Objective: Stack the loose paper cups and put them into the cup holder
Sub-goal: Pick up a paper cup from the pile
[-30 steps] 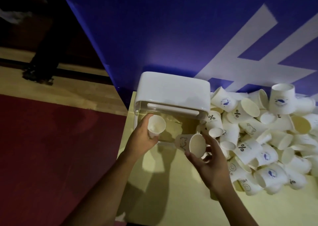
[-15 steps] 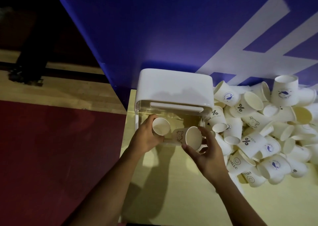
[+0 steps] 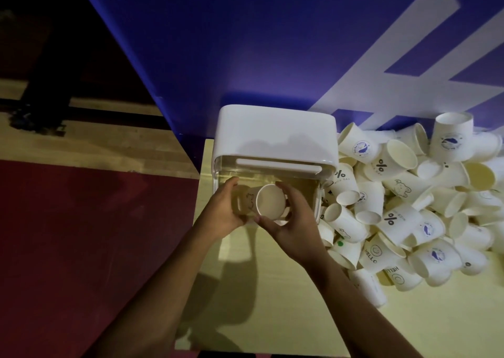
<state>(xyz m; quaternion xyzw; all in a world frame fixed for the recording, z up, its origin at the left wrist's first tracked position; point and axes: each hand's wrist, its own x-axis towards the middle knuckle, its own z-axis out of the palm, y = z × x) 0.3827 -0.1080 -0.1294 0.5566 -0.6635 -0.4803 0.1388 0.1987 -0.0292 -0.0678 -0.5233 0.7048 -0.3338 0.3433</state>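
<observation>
Now our left hand (image 3: pixel 222 211) and right hand (image 3: pixel 296 228) both curl tight round the paper cups (image 3: pixel 270 202), pressed together before the cup holder (image 3: pixel 274 136).

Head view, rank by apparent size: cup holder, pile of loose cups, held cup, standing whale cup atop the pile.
1. pile of loose cups
2. cup holder
3. held cup, standing whale cup: alike; distances differ, unranked

- "% NICE DAY" on cup by holder (image 3: pixel 344 177).
- Bare "%" on upper pile cup (image 3: pixel 381 166).
- "%" plus small sideways print, unreadable, on middle pile cup (image 3: pixel 392 218).
- "HELLO" with smiley on near-edge cup (image 3: pixel 373 254) and on lowest cup (image 3: pixel 398 274).
- Lettering on whale-badge cup (image 3: pixel 361 147) too small to read.
</observation>
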